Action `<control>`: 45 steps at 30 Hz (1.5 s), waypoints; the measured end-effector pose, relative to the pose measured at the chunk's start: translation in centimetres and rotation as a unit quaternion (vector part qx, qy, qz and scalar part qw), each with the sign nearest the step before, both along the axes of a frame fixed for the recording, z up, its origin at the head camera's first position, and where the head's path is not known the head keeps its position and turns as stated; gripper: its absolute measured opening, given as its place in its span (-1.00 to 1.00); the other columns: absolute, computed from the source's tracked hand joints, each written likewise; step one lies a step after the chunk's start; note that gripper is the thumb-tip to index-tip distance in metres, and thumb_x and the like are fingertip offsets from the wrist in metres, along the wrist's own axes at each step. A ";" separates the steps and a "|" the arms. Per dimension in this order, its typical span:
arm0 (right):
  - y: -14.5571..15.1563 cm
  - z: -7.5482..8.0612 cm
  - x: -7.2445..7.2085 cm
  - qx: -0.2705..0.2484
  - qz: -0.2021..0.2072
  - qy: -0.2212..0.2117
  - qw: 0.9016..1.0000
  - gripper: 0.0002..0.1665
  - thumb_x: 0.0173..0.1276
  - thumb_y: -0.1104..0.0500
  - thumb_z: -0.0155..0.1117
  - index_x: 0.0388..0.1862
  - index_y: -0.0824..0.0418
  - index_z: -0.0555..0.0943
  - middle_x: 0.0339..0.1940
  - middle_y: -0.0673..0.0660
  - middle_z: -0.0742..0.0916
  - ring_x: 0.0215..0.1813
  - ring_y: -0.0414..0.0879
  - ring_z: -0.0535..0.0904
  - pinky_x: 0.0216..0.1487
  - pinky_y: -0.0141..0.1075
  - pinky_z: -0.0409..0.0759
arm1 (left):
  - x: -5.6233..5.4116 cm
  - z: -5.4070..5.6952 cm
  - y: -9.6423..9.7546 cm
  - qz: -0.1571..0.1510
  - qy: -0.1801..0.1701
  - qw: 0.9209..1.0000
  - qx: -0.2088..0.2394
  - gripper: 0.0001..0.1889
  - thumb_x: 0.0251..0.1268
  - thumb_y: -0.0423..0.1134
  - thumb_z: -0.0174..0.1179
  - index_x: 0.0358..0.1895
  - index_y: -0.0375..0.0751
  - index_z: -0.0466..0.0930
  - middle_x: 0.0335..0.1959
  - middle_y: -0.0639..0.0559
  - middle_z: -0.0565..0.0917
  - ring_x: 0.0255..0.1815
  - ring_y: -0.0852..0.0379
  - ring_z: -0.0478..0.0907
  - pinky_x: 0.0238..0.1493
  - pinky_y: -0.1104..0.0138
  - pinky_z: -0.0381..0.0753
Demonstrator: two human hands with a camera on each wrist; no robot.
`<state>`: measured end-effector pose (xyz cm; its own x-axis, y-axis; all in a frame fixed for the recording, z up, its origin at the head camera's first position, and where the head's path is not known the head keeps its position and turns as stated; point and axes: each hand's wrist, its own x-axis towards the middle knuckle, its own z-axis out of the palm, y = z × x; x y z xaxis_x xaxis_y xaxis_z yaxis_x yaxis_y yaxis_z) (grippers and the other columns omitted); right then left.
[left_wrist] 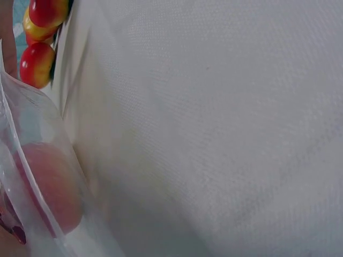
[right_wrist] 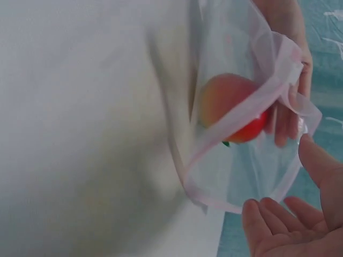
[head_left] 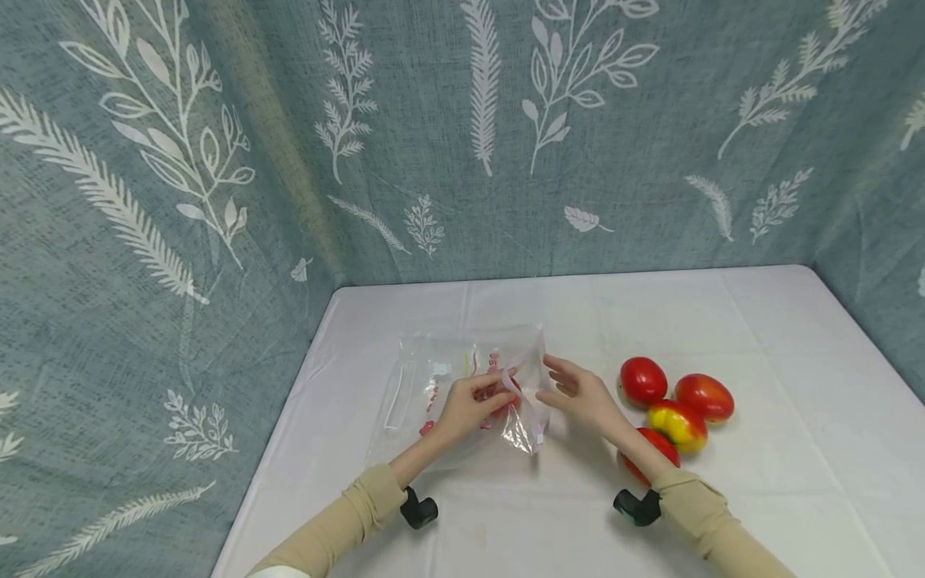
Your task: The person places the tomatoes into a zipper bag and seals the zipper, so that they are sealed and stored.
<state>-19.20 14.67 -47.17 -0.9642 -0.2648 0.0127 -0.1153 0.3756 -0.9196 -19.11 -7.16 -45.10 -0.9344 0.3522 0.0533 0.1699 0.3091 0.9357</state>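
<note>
Clear plastic now, as the bag (head_left: 413, 389) opens toward three o'clock, one red fruit (right_wrist: 228, 99) inside, left hand (head_left: 460, 404) pinching its rim, while the right hand (head_left: 584, 395), loosely parted beside it, sits nearer the loose fruits (head_left: 677, 425) between three and four o'clock.

Shiny clear plastic bag (head_left: 405, 409), smooth glossy fruits (head_left: 677, 425), matt woven tablecloth (left_wrist: 225, 107)

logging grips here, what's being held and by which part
The left hand holds the clear plastic bag by its open rim; the right hand appears to hold nothing.
</note>
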 end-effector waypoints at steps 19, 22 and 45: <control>3.7 1.7 0.6 0.027 -0.042 0.027 0.998 -0.19 0.24 0.05 0.35 0.40 0.25 0.28 0.37 0.30 0.44 0.34 0.20 0.41 0.17 -0.07 0.48 | 0.4 0.3 0.0 0.012 0.032 0.999 -0.018 -0.64 0.14 -0.39 0.30 0.05 -0.39 0.60 -0.41 -0.25 0.60 -0.57 0.35 0.32 -0.63 0.57 0.31; 4.2 2.0 0.8 0.027 -0.046 0.035 0.998 -0.20 0.25 0.06 0.34 0.40 0.26 0.28 0.37 0.30 0.44 0.34 0.20 0.40 0.16 -0.08 0.48 | 0.4 0.3 0.0 0.011 0.037 0.999 -0.019 -0.64 0.14 -0.39 0.30 0.04 -0.41 0.60 -0.43 -0.22 0.59 -0.55 0.32 0.32 -0.61 0.57 0.29; 10.4 4.1 2.2 0.031 -0.075 0.025 0.996 -0.18 0.36 0.05 0.22 0.47 0.29 0.13 0.44 0.34 0.33 0.39 0.26 0.29 0.01 -0.66 0.42 | 0.7 0.1 0.1 0.009 0.034 0.999 -0.007 -0.64 0.14 -0.40 0.29 0.04 -0.39 0.61 -0.45 -0.20 0.58 -0.60 0.35 0.31 -0.65 0.56 0.30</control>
<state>-17.04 25.04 -43.05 -0.9916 -0.1191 0.0503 -0.0990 0.4489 -0.8881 -18.46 -7.06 -45.02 -0.9353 0.3359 0.1116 0.2268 0.3266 0.9176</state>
